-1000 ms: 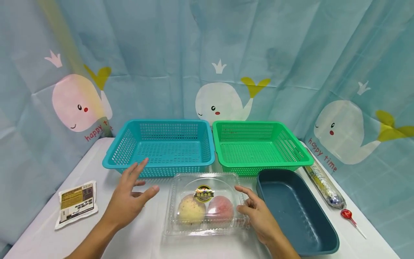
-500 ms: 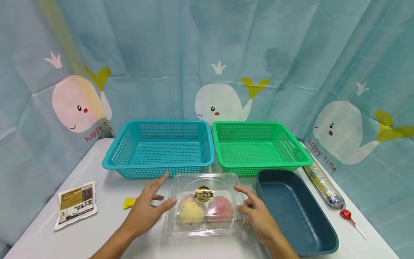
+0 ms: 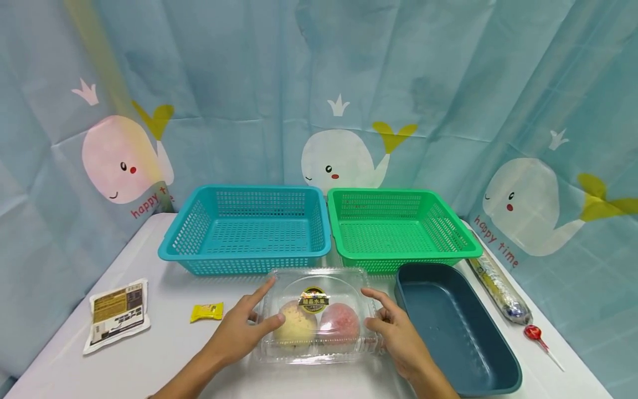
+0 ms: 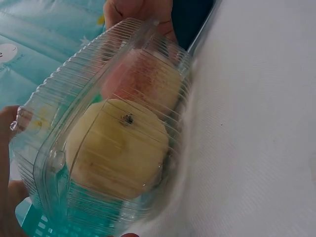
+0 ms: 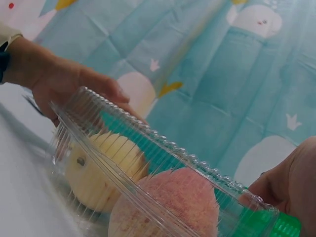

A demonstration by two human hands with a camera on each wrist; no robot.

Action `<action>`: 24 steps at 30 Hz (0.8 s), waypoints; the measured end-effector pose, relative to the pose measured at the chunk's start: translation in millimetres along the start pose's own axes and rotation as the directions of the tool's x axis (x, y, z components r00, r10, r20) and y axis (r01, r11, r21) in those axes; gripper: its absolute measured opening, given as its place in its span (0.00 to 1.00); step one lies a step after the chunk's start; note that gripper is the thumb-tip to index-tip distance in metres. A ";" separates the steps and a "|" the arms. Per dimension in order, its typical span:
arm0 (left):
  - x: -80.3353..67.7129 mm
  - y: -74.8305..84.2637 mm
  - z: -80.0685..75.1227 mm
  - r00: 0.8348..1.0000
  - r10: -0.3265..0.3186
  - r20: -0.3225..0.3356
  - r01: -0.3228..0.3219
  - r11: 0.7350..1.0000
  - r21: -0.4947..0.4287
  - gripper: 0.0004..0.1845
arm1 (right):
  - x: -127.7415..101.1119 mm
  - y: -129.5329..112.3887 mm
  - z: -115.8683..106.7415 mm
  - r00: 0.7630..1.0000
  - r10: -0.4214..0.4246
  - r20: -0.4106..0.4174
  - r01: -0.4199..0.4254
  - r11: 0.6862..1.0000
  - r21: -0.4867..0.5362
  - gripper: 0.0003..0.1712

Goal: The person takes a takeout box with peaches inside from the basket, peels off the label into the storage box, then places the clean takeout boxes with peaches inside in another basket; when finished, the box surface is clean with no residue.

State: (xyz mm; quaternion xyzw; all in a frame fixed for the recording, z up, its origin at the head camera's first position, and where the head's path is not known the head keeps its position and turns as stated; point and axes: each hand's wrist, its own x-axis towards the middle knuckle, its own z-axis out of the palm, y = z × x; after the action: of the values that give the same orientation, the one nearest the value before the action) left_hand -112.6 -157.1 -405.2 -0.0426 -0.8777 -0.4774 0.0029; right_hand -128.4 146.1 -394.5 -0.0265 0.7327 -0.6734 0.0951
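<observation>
Since the earlier frames, only the left hand has moved: it has travelled rightward from a spot well left of the clamshell, passing over and uncovering a yellow candy, and now rests against the clamshell's left side, fingers straight, thumb on the lid over the yellow fruit. Right hand is unchanged, loosely spread against the clamshell's right side, with fingertips on the edge beside the pink fruit. Neither hand is curled round the box; both merely bracket it. Judged progress: contact made on both sides, box not lifted, lid closed, both fruits inside. Clamshell stands on the table, just in front of the blue basket and green basket, and left of the dark tray. Both baskets and the tray hold nothing. Left of the clamshell lies a packet; well right of it lie a foil roll and lollipop, all untouched.
</observation>
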 end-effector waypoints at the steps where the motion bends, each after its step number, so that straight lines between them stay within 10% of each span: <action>1: 0.5 -0.1 0.5 1.000 -0.002 0.005 0.002 1.000 -0.008 0.40 | 0.0 0.3 0.2 1.000 0.001 -0.001 -0.001 1.000 0.000 0.34; 13: 6.1 -2.2 2.6 0.998 -0.008 0.061 0.017 0.990 -0.143 0.39 | -5.8 -7.5 -3.7 0.996 -0.017 0.084 0.031 0.987 -0.158 0.35; 24: 8.2 -2.7 5.8 0.988 -0.059 0.143 0.106 0.932 -0.346 0.40 | -21.6 -55.5 -17.5 0.996 -0.084 0.014 0.077 0.826 -0.559 0.28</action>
State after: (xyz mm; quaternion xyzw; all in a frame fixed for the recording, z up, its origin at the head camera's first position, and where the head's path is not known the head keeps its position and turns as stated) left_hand -120.8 -153.1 -410.3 -0.0365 -0.7773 -0.6227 -0.0820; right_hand -115.2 161.8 -335.9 -0.0803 0.8961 -0.4335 0.0508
